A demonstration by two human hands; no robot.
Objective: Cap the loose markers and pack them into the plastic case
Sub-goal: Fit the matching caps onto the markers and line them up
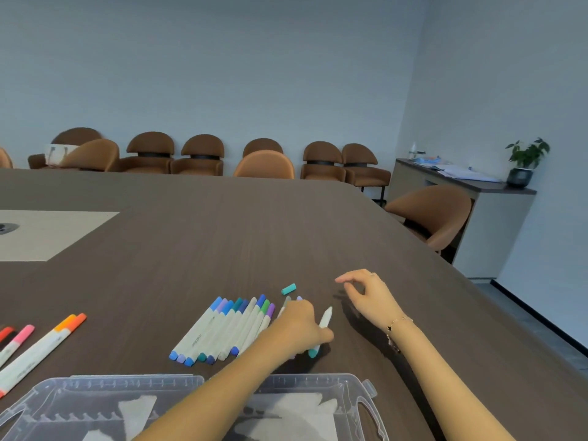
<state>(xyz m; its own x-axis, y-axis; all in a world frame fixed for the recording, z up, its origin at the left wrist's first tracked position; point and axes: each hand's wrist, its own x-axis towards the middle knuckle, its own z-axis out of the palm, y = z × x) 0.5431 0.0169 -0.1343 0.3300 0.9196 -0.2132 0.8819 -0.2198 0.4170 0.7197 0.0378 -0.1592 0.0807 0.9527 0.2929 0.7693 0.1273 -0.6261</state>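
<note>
Marker (325, 319) in my left hand (299, 326), fingers curled round its white barrel, teal end down near the bench (222, 237), its upper tip bare. My right hand (366, 294) hovered just beyond, fingers loosely bent and holding nothing. The loose teal cap (289, 288) lay on the bench close by, just past the row of capped markers (229, 329). The plastic case (318, 405) sat open in front of me. To cap well, I judged I should pinch that cap, line it straight with the tip, and press until seated.
</note>
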